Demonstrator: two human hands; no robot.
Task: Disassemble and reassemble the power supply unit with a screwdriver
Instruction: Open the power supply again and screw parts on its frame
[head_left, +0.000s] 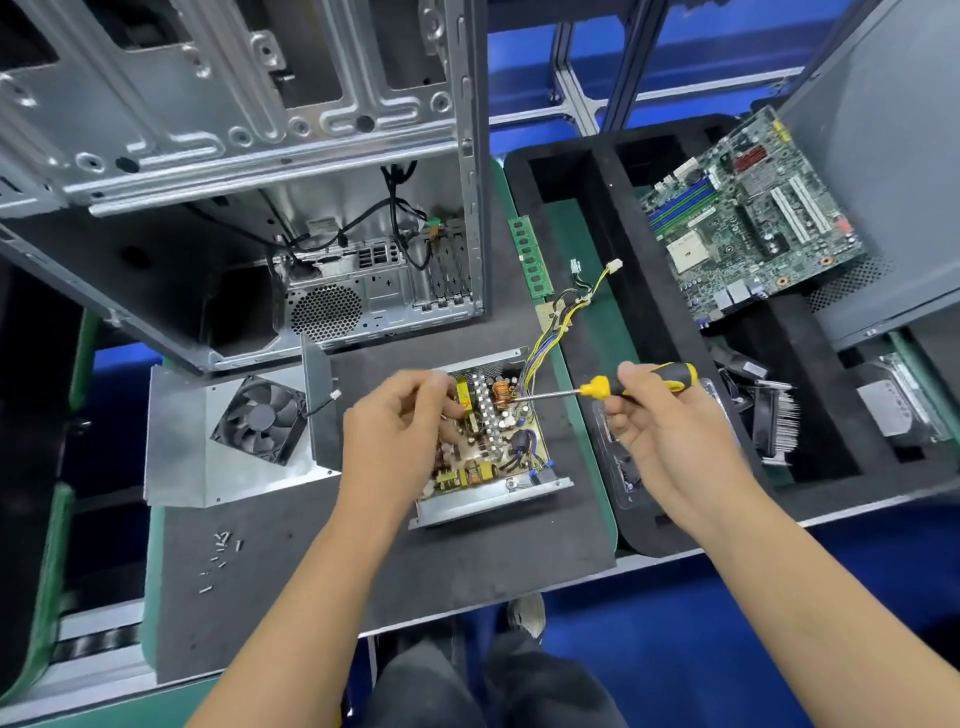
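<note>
The power supply unit (493, 483) lies open on the dark mat, its circuit board exposed. Its metal cover with the black fan (258, 421) lies just to the left. My right hand (660, 431) grips the yellow-and-black screwdriver (623, 386) by the handle, and the shaft points left over the board near the copper coil. My left hand (395, 441) hovers over the board's left side, fingers curled as if pinching something small that I cannot make out. A bundle of yellow and black wires (561, 322) runs from the unit toward the back right.
An empty computer case (249, 171) stands behind the unit. Several loose screws (223, 545) lie on the mat (467, 566) at front left. A RAM stick (530, 257) lies behind. The black foam tray (613, 218) on the right holds a motherboard (748, 218) and a heatsink (774, 421).
</note>
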